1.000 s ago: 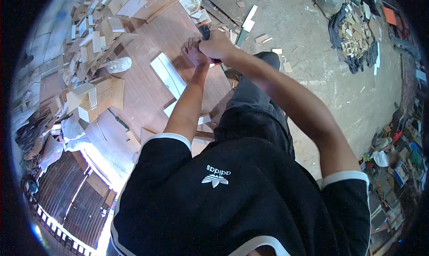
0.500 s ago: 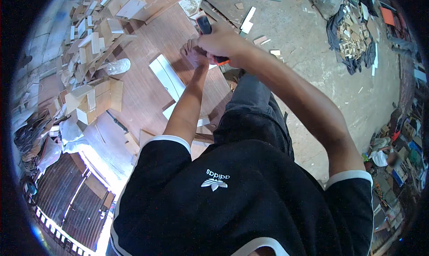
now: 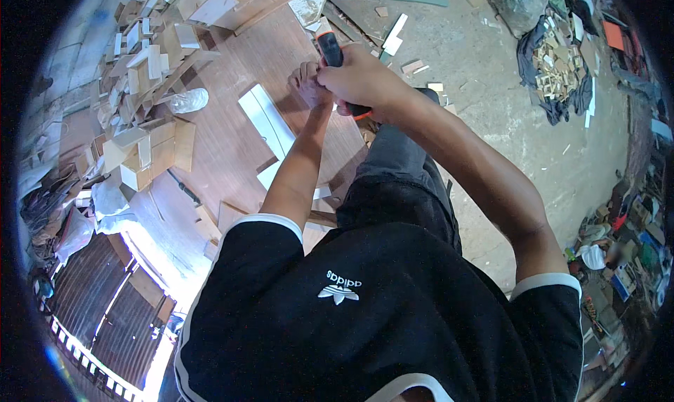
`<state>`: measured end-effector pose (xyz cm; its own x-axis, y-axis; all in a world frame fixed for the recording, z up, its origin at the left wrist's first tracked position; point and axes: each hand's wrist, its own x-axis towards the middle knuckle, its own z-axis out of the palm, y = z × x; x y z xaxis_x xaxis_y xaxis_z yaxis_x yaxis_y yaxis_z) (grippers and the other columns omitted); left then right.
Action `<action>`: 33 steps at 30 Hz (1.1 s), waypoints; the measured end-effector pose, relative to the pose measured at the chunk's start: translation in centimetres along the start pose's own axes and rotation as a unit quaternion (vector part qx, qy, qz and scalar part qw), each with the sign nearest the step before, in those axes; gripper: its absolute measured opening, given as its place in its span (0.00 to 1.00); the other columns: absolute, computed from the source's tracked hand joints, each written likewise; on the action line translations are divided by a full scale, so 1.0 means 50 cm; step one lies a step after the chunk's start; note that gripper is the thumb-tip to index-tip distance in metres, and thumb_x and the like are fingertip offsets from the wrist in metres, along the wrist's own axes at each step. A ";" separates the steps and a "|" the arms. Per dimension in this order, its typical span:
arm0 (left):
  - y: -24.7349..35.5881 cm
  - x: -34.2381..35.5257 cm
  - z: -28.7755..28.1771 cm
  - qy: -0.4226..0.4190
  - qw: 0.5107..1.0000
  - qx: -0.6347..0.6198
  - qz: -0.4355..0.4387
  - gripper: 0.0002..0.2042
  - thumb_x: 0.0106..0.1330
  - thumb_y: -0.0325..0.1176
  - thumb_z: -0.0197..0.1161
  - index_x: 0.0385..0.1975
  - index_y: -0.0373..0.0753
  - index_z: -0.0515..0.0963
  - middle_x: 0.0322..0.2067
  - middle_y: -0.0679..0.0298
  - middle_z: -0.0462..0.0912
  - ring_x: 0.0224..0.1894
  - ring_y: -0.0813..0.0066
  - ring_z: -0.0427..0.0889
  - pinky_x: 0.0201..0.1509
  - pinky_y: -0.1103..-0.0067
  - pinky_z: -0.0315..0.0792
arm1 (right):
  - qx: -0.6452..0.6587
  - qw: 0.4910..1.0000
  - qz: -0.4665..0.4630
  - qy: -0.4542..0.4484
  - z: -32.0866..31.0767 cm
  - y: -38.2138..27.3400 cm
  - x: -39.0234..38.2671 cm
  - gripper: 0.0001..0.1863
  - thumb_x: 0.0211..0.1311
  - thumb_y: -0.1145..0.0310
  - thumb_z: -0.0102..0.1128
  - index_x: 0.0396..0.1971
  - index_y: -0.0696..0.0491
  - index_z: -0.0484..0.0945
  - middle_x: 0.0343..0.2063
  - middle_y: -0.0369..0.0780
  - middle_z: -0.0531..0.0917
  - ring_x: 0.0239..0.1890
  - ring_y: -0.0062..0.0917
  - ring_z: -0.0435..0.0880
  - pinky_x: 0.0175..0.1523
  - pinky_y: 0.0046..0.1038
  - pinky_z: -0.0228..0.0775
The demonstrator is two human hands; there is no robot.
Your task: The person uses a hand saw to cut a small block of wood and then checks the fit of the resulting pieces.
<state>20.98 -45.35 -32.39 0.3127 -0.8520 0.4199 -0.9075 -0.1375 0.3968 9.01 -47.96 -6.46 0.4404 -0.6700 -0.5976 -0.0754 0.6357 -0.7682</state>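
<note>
My right hand (image 3: 354,79) is closed round a black tool with orange trim (image 3: 330,48), held slanting over the right edge of the brown wooden board (image 3: 246,62); its shape under my fingers is unclear. My left hand (image 3: 310,85) is just left of it at the board, fingers curled; what they hold, if anything, is hidden by the overlap with my right hand. Long white strips (image 3: 265,121) lie on the board beside my left forearm.
Wooden box pieces (image 3: 158,149) and a clear plastic bottle (image 3: 188,100) stand at left. My bent knee is beside the board. On the concrete floor are offcuts (image 3: 395,34) and a dark cloth piled with scraps (image 3: 558,65). A person (image 3: 595,256) is amid clutter at far right.
The tool in my right hand has shifted a little and tilted, showing more of its black upper part and orange-trimmed lower end. My left hand stays beside it.
</note>
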 end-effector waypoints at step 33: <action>-0.038 -0.020 0.015 -0.011 1.000 -0.002 0.000 0.07 0.51 0.40 0.58 0.22 0.49 0.67 0.24 0.69 0.69 0.35 0.68 0.71 0.44 0.68 0.60 | 0.005 1.000 0.018 -0.004 0.007 0.001 -0.002 0.03 0.51 0.75 0.51 0.22 0.58 0.71 0.11 0.37 0.70 0.11 0.21 0.71 0.14 0.25 0.59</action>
<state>22.18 -44.62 -34.19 0.3069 -0.8624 0.4025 -0.9065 -0.1361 0.3996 9.27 -47.70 -6.36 0.4449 -0.6433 -0.6231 -0.0831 0.6631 -0.7439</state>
